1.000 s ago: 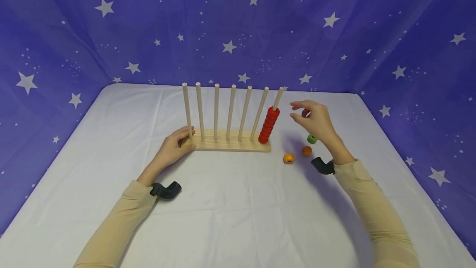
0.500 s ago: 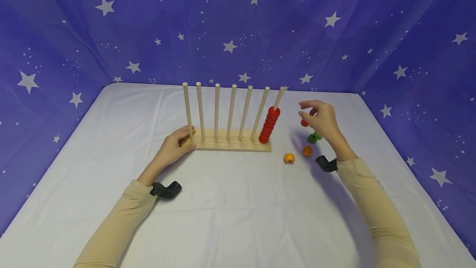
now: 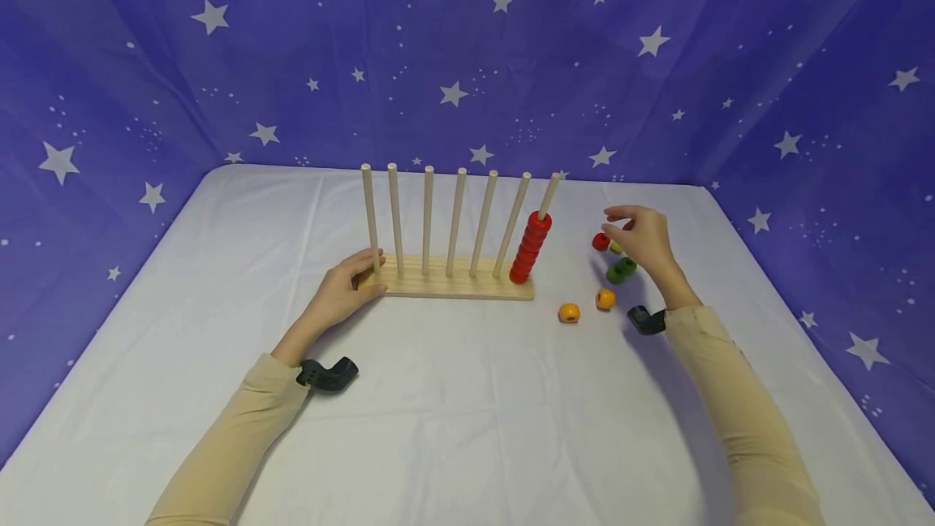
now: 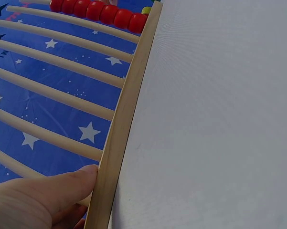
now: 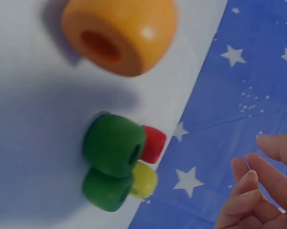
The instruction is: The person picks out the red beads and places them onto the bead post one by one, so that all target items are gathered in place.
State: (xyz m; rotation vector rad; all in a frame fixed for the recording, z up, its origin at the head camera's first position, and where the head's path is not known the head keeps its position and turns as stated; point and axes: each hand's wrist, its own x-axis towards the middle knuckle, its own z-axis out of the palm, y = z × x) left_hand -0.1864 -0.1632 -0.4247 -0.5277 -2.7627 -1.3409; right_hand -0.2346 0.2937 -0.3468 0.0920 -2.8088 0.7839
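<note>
A wooden peg rack (image 3: 453, 289) with several upright pegs stands on the white table. On its rightmost peg sits a stack of red beads (image 3: 530, 248); the other pegs are bare. My left hand (image 3: 339, 286) grips the left end of the base, thumb (image 4: 79, 181) on the front edge. To the right of the rack, my right hand (image 3: 644, 238) hovers above loose beads, thumb and fingers apart with nothing between them. Nearest it lie a red bead (image 3: 601, 242) and a partly hidden yellow bead (image 3: 616, 247). Two green beads (image 5: 114, 145) touch each other just in front.
Two orange beads lie nearer the front, one (image 3: 569, 313) to the left of the other (image 3: 605, 299). A blue star-patterned cloth (image 3: 453, 39) hangs behind and beside the table (image 3: 453, 420). Each wrist wears a black camera mount (image 3: 329, 375).
My right hand has moved right, away from the red stack and over the loose beads, uncovering the red, yellow and green ones. The orange bead nearer the hand has turned slightly. My left hand stays put.
</note>
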